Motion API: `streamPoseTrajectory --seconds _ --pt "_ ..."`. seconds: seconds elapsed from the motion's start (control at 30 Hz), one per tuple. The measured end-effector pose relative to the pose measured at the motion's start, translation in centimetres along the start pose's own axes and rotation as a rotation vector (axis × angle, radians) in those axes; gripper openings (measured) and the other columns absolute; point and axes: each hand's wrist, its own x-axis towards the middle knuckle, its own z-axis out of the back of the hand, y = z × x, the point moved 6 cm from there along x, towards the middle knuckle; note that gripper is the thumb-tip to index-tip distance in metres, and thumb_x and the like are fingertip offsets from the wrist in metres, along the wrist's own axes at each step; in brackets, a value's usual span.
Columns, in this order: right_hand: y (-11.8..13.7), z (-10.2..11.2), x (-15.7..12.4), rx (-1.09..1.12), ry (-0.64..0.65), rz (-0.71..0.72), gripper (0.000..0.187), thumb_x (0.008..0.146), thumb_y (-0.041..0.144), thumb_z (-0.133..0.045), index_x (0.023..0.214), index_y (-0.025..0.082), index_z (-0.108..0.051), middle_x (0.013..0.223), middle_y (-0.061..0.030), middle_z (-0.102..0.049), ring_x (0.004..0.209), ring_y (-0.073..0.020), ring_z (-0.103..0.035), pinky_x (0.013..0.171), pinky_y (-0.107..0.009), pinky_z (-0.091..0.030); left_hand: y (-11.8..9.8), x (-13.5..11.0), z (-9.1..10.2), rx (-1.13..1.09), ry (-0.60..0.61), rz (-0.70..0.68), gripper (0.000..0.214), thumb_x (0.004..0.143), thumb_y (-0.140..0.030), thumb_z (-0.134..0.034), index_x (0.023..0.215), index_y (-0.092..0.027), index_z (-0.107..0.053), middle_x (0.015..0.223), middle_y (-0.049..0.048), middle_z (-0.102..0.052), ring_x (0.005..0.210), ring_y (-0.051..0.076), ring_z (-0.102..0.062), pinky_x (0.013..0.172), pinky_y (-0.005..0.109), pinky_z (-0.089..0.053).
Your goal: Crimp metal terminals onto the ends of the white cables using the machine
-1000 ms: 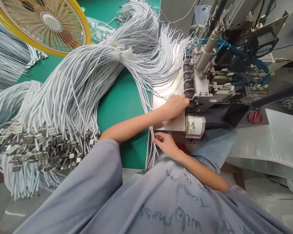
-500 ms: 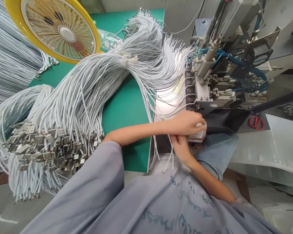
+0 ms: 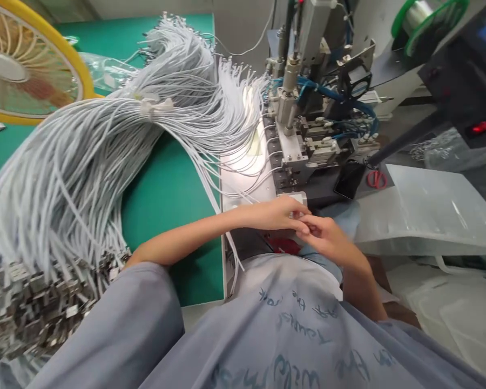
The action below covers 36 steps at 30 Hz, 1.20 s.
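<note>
My left hand (image 3: 281,213) reaches across the front of the bench, its fingers bent and closed together. Fingertip to fingertip with it, my right hand (image 3: 330,237) comes in from the right, fingers also curled into a pinch. Whatever lies between the fingertips is too small or hidden to make out. Just behind my left hand stands a white box-shaped part (image 3: 297,197) of the machine. White cables (image 3: 204,178) run from a tied bundle, and some pass under my left forearm, their loose ends (image 3: 237,259) hanging over the bench edge.
A clamping machine (image 3: 289,146) holds a row of cable ends. Left of it lie the big cable bundle (image 3: 85,140) with metal connectors (image 3: 36,302) and a yellow fan (image 3: 79,70) on the green mat (image 3: 198,254). Red-handled scissors (image 3: 376,179) and a translucent sheet (image 3: 437,200) are right.
The view has turned to the right. My right hand has come out from under my left wrist to meet its fingertips. My left hand has shifted off the white box-shaped part.
</note>
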Motion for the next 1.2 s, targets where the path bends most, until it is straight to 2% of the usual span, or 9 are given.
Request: streamPoseTrajectory --seconds 0.13,0.3,0.4,0.5,0.6,0.77,0.87,1.03,1.2 --pt "-0.5 1.5 -0.6 0.024 0.005 -0.057 0.019 0.084 0.033 -0.056 0.085 0.02 -0.069 0.058 0.0034 -0.054 0.049 -0.0088 -0.039 0.046 -0.023 -0.029 -0.2 -0.1 0.0 -0.021 0.079 -0.02 0.023 0.087 -0.032 -0.056 0.085 -0.012 -0.068 0.065 -0.0008 -0.059 0.059 0.007 -0.048 0.055 0.018 -0.034" --pt "-1.8 5.2 -1.3 0.316 -0.527 0.013 0.014 0.07 0.03 -0.069 0.068 0.021 -0.06 0.057 0.0032 -0.054 0.049 -0.0099 -0.046 0.047 -0.025 -0.037 0.3 0.1 0.4 -0.015 0.048 0.025 0.034 0.091 -0.032 -0.046 0.067 -0.011 -0.059 0.058 -0.0013 -0.054 0.05 0.006 -0.046 0.051 0.018 -0.034" --pt "-2.1 4.5 -0.7 0.511 -0.601 0.068 0.016 0.067 0.032 -0.07 0.071 0.021 -0.059 0.059 0.0027 -0.056 0.048 -0.0107 -0.048 0.048 -0.027 -0.041 0.3 0.2 0.5 0.01 0.004 0.018 0.035 0.09 -0.033 -0.047 0.065 -0.011 -0.059 0.059 -0.0005 -0.055 0.052 0.006 -0.045 0.05 0.018 -0.034" --pt "-1.4 3.2 0.3 0.555 -0.605 0.149 0.013 0.069 0.032 -0.068 0.072 0.021 -0.061 0.065 0.0017 -0.057 0.05 -0.0098 -0.049 0.05 -0.027 -0.043 -0.2 0.3 0.7 -0.057 -0.113 -0.064 0.035 0.091 -0.036 -0.047 0.074 -0.011 -0.065 0.068 0.0023 -0.058 0.059 0.008 -0.049 0.054 0.018 -0.038" --pt "-0.6 2.7 0.6 0.467 -0.711 0.237 0.011 0.071 0.031 -0.068 0.071 0.021 -0.063 0.072 0.0005 -0.058 0.058 -0.0102 -0.052 0.054 -0.026 -0.044 -0.3 0.2 1.3 -0.101 -0.325 -0.128 0.032 0.089 -0.039 -0.052 0.084 -0.012 -0.069 0.07 0.0027 -0.058 0.062 0.009 -0.051 0.055 0.019 -0.04" --pt "0.3 2.9 0.1 0.312 -0.917 0.301 0.01 0.074 0.028 -0.069 0.081 0.022 -0.069 0.074 0.0007 -0.057 0.066 -0.0108 -0.054 0.057 -0.025 -0.044 0.0 -0.2 1.8 -0.11 -0.532 -0.151 0.023 0.081 -0.034 -0.063 0.075 -0.013 -0.07 0.059 -0.0007 -0.054 0.054 0.007 -0.047 0.05 0.018 -0.038" --pt "0.0 2.5 0.6 0.426 -0.904 0.24 0.015 0.073 0.033 -0.069 0.082 0.021 -0.068 0.071 0.0014 -0.057 0.061 -0.0095 -0.051 0.054 -0.024 -0.043 -0.1 -0.2 1.7 -0.236 -0.54 -0.159 0.024 0.079 -0.035 -0.066 0.072 -0.012 -0.07 0.06 0.0002 -0.057 0.053 0.007 -0.05 0.048 0.018 -0.04" --pt "-0.9 0.7 2.1 0.809 -0.76 0.104 0.025 0.067 0.042 -0.072 0.071 0.02 -0.062 0.057 0.0048 -0.048 0.05 -0.0074 -0.042 0.046 -0.022 -0.035 -0.5 -0.2 1.5 -0.332 -0.562 -0.191 0.027 0.078 -0.037 -0.068 0.071 -0.011 -0.07 0.064 0.0038 -0.065 0.054 0.009 -0.056 0.048 0.017 -0.043" --pt "-0.1 1.1 1.5 0.639 -0.825 0.216 0.021 0.074 0.035 -0.068 0.062 0.019 -0.063 0.06 0.0033 -0.048 0.055 -0.0077 -0.042 0.05 -0.023 -0.036 -0.5 -0.4 1.7 -0.185 -0.603 -0.239 0.026 0.082 -0.034 -0.064 0.07 -0.011 -0.069 0.06 0.0028 -0.063 0.052 0.008 -0.054 0.047 0.017 -0.041"
